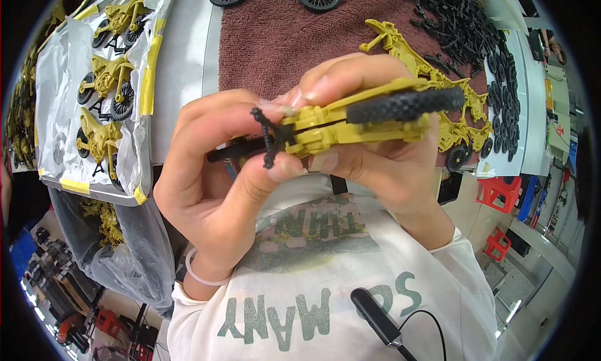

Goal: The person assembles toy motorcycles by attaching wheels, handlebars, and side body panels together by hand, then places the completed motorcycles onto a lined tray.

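The left hand (203,157) and right hand (391,173) are clamped on the yellow toy motorcycle (307,139), near, with the brown towel (266,48) beyond. Excess thumb pressure could snap its black crosspiece (269,137); a loosened grip could drop it.

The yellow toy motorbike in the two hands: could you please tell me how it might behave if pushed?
The toy motorbike would probably roll, given its black tyre. It is likely light and stiff, as its yellow frame looks like moulded plastic. The slim black bar might snap if pressed hard.
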A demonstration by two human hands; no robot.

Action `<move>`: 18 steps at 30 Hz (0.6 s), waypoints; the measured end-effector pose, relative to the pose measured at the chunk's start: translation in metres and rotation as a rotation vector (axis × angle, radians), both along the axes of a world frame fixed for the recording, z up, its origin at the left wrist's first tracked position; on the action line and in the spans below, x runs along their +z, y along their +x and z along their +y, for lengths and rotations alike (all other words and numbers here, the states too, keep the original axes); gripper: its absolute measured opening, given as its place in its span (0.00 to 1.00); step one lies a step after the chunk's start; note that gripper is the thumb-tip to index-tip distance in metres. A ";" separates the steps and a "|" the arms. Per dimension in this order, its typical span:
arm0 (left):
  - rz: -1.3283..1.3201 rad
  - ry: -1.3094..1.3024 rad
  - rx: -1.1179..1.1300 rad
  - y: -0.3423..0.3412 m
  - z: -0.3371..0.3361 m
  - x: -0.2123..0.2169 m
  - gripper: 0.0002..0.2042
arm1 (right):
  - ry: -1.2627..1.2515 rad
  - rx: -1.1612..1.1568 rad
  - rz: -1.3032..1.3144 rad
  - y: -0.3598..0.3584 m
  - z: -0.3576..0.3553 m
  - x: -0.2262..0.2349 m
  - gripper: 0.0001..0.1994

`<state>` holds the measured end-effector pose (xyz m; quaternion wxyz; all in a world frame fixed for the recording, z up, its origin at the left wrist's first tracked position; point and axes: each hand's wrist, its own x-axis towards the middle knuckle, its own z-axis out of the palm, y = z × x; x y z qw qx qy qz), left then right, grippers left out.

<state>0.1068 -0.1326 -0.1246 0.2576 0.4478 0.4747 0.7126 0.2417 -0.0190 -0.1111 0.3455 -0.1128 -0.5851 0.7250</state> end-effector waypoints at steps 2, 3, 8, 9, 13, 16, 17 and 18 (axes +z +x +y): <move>0.041 -0.062 0.033 0.002 -0.002 0.005 0.20 | 0.123 -0.014 -0.050 0.001 0.005 0.001 0.21; 0.083 -0.124 0.067 0.003 -0.004 0.007 0.19 | 0.238 -0.001 -0.043 0.000 0.009 -0.001 0.21; 0.247 -0.120 0.150 0.002 -0.006 0.005 0.18 | 0.242 -0.005 -0.127 0.000 0.002 0.006 0.23; 0.271 -0.108 0.183 0.002 -0.006 0.004 0.17 | 0.388 0.018 -0.067 -0.001 0.008 0.001 0.24; 0.251 -0.028 0.240 0.005 -0.002 0.004 0.12 | 0.388 0.013 -0.156 0.004 0.001 0.009 0.22; 0.288 -0.016 0.257 0.004 -0.003 0.004 0.11 | 0.222 0.087 -0.229 0.007 0.002 0.024 0.19; 0.306 -0.022 0.256 0.004 -0.004 0.004 0.11 | 0.220 0.087 -0.228 0.008 0.002 0.026 0.19; 0.324 -0.028 0.254 0.003 -0.004 0.005 0.11 | 0.248 0.084 -0.238 0.008 0.002 0.028 0.17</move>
